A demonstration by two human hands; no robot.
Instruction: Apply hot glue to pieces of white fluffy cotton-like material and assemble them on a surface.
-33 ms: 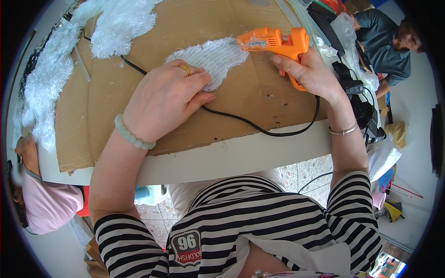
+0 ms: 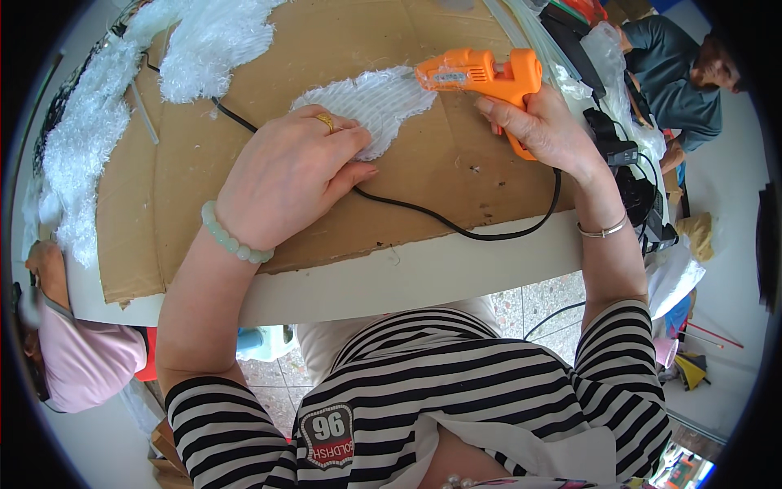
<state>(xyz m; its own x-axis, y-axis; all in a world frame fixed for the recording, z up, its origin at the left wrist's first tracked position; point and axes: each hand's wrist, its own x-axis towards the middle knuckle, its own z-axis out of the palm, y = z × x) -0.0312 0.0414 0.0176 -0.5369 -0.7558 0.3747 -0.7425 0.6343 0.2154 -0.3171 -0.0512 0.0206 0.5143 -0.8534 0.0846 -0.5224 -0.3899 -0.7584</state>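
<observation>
My right hand (image 2: 542,130) is wrapped around the handle of an orange hot glue gun (image 2: 481,72). Its nozzle end points left and meets the right tip of a white ribbed fabric piece (image 2: 383,102), leaf-shaped with frayed edges. The piece lies flat on a brown cardboard sheet (image 2: 448,175). My left hand (image 2: 285,171) is closed over the near left edge of the fabric, its fingertips partly hidden beneath the hand. A black cord (image 2: 440,216) runs across the cardboard, passing under my left hand and curving up toward the glue gun.
Fluffy white tinsel-like material (image 2: 81,171) is heaped along the left edge, with another white fluffy piece (image 2: 216,49) on the cardboard. Black adapters and cables (image 2: 639,183) crowd the table's right side. One person (image 2: 676,77) sits at the far right, another (image 2: 90,359) at the left.
</observation>
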